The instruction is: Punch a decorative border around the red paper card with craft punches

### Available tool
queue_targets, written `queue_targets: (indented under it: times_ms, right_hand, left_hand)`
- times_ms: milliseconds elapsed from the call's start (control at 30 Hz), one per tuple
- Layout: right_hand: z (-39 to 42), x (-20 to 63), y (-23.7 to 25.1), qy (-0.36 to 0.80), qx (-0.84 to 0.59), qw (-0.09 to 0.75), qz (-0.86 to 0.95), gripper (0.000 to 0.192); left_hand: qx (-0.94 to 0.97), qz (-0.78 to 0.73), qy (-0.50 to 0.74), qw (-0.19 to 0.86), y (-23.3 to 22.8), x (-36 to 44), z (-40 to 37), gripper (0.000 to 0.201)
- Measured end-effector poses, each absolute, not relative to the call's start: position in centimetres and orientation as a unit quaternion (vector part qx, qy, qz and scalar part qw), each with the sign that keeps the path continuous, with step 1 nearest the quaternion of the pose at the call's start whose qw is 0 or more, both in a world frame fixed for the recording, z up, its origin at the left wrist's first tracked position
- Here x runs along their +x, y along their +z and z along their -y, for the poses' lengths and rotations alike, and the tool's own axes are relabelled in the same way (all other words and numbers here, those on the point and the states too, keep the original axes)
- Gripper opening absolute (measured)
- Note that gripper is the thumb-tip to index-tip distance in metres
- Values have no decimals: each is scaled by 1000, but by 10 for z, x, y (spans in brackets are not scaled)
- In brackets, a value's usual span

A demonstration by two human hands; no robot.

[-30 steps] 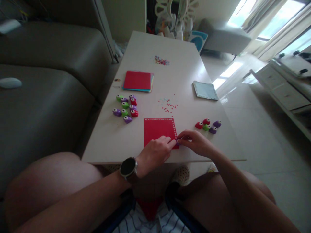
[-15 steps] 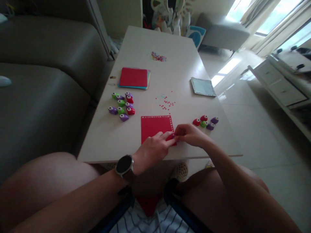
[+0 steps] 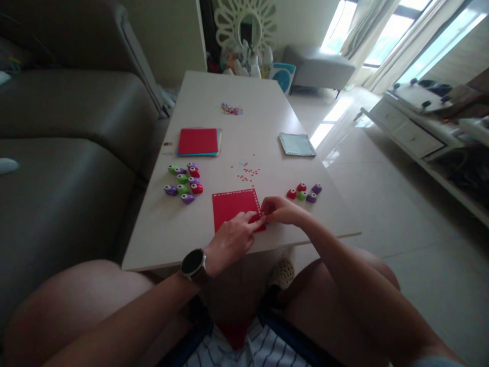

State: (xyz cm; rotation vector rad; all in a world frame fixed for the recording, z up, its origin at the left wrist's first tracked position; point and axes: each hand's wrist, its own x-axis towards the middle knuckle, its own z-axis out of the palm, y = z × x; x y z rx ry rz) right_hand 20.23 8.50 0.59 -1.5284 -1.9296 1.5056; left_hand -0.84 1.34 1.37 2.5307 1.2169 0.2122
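Note:
A red sheet of paper (image 3: 233, 206) lies near the front edge of the table, small punched holes lining its top and right edges. My left hand (image 3: 236, 232), wearing a watch, rests across its lower part with fingers stretched towards the right edge. There my right hand (image 3: 280, 210) is closed, fingertips pinched at the border beside my left fingertips. A bit of purple shows under the fingers, apparently a small craft punch (image 3: 266, 224), mostly hidden. Red and pale punched-out bits (image 3: 247, 172) are scattered just beyond the sheet.
Several colourful craft punches (image 3: 184, 184) stand at left, more punches (image 3: 304, 193) at right. A stack of coloured paper (image 3: 197, 141) lies back left; a pale blue sheet with a punched border (image 3: 297, 145) back right. Colourful confetti (image 3: 231, 109) sits farther back. A sofa (image 3: 64, 178) flanks the table (image 3: 168, 239).
The view has tilted up and shifted, so the table appears lower and further left. Both hands keep their place at the sheet's right edge, with only slight finger movement.

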Motion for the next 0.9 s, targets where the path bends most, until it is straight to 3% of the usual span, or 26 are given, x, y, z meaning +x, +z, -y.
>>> queue_targets:
  times_ms: [133, 267, 367, 700, 900]
  right_hand:
    - [-84, 218, 9, 507, -536, 148, 659, 23]
    - [-82, 227, 15, 425, -572, 165, 682, 23]
    - [-81, 225, 17, 389, -579, 162, 699, 23]
    - [-83, 236, 17, 193, -576, 90, 789, 14]
    - [-77, 229, 21, 224, -525, 124, 812, 26]
  left_hand:
    - [878, -411, 124, 213, 13, -20, -13, 66]
    - [873, -404, 143, 234, 11, -26, -12, 42]
    - [884, -398, 122, 213, 9, -24, -10, 30]
    - [898, -417, 41, 134, 11, -7, -5, 23]
    - [899, -420, 38, 121, 8, -7, -5, 22]
